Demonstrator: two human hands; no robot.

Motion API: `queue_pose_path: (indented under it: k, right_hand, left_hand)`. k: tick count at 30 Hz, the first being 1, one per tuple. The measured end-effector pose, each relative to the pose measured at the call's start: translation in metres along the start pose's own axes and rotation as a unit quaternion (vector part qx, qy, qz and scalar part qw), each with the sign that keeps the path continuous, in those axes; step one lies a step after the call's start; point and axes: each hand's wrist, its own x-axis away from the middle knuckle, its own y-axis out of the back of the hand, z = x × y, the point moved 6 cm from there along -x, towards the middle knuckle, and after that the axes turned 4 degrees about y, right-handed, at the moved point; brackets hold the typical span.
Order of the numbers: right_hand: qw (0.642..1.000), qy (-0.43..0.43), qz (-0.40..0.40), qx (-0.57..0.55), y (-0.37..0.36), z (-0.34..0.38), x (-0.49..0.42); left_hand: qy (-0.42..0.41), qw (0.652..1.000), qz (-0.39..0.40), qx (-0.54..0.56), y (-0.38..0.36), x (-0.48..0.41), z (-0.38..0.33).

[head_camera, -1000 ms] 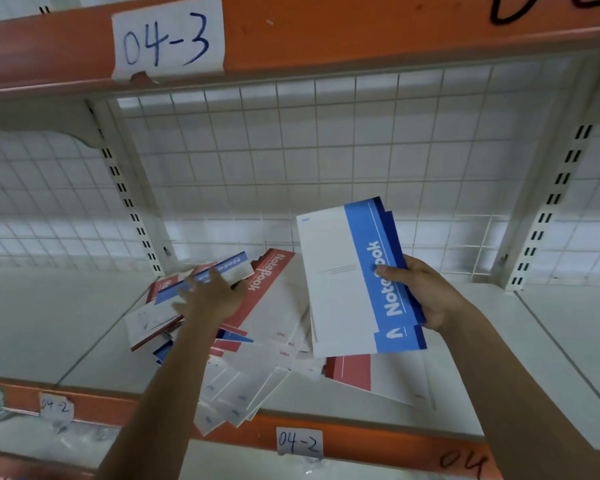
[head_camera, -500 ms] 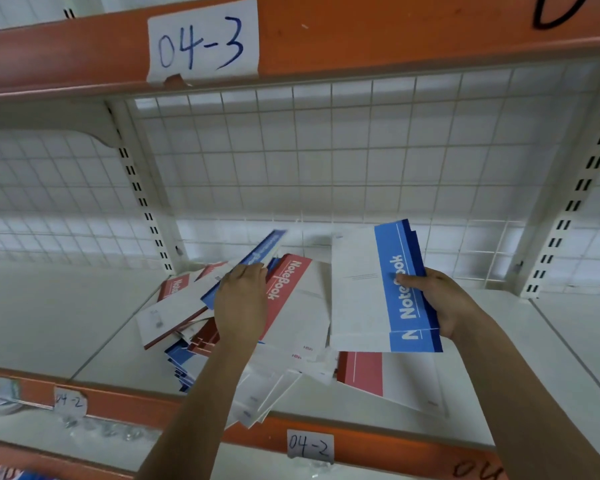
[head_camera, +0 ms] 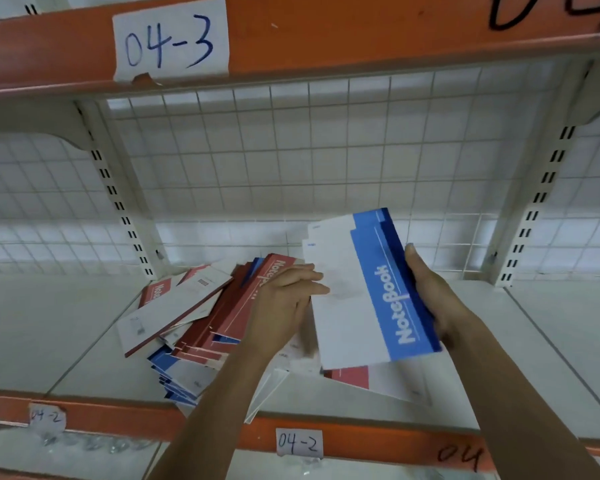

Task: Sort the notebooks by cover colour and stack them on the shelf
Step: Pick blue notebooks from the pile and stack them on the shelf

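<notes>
Stage: early, by my reading; blues are being gathered and no sorted stack lies on the shelf [head_camera: 49,323] yet.
Done: a blue stack [head_camera: 371,292] collected, held tilted above the shelf's front-middle, clear of the surface.
Left: the mixed pile [head_camera: 201,323] to be split by colour, reds not begun, both colours to be set down.
Right hand [head_camera: 437,299]: grips the blue stack at its spine side, thumb on the edge, fingers hidden behind.
Left hand [head_camera: 284,303]: fingers close together and nearly straight, tips on the stack's left edge; a pinch from behind cannot be told.
Blue stack count: at least two, offset top edges suggest three.
Pile count: red and blue, fanned from the middle to the front edge; too overlapped to count.
Red notebook [head_camera: 354,375]: one, flat near the front edge under the blue stack.
Tags: one 04-3 [head_camera: 170,39] on the beam above; two 04-2 [head_camera: 298,443] on the front edge.
</notes>
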Motion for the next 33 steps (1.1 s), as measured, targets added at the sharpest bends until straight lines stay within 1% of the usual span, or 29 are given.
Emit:
queue_pose_path:
  k: [1, 3, 5, 7, 9, 11, 14, 16, 19, 22, 25, 27, 30, 33]
  right_hand:
    - [1.000, 0.007, 0.002, 0.021, 0.001, -0.001, 0.000]
    - [0.999, 0.033, 0.024, 0.017, 0.000, 0.003, 0.003]
    - [0.998, 0.061, 0.014, 0.018, 0.001, 0.010, 0.010]
    - [0.995, 0.092, -0.006, 0.024, 0.007, 0.017, 0.015]
    - [0.992, 0.124, -0.026, 0.018, 0.012, 0.024, 0.025]
    - [0.985, 0.161, -0.049, 0.034, 0.023, 0.031, 0.036]
    - [0.965, 0.214, -0.109, 0.108, 0.052, 0.040, 0.053]
    - [0.957, 0.224, -0.143, 0.117, 0.076, 0.041, 0.063]
    - [0.954, 0.225, -0.185, 0.070, 0.111, 0.033, 0.078]
    - [0.956, 0.211, -0.197, 0.050, 0.141, 0.015, 0.089]
    - [0.970, 0.170, -0.168, 0.044, 0.161, -0.001, 0.090]
    - [0.978, 0.140, -0.136, 0.067, 0.167, -0.011, 0.087]
    - [0.984, 0.104, -0.097, 0.109, 0.171, -0.025, 0.080]
    - [0.988, 0.080, -0.081, 0.104, 0.175, -0.030, 0.079]
  left_hand:
    - [0.013, 1.000, 0.006, 0.004, -0.002, -0.003, -0.001]
    - [0.068, 0.996, 0.020, 0.047, -0.002, -0.010, -0.004]
    - [0.118, 0.987, -0.010, 0.107, 0.000, -0.018, -0.012]
    - [0.208, 0.964, -0.026, 0.162, -0.004, -0.025, -0.021]
    - [0.282, 0.928, -0.009, 0.244, -0.018, -0.031, -0.034]
    - [0.301, 0.912, 0.012, 0.278, -0.035, -0.040, -0.050]
    - [0.286, 0.919, -0.007, 0.272, -0.057, -0.046, -0.081]
    - [0.271, 0.920, -0.020, 0.283, -0.076, -0.044, -0.104]
    - [0.250, 0.922, -0.030, 0.293, -0.108, -0.040, -0.130]
    - [0.269, 0.915, -0.034, 0.300, -0.140, -0.030, -0.147]
    - [0.319, 0.903, -0.068, 0.280, -0.163, -0.018, -0.158]
    - [0.360, 0.893, -0.084, 0.256, -0.172, -0.010, -0.161]
    - [0.424, 0.871, -0.081, 0.235, -0.184, 0.004, -0.158]
    - [0.442, 0.859, -0.086, 0.244, -0.186, 0.015, -0.161]
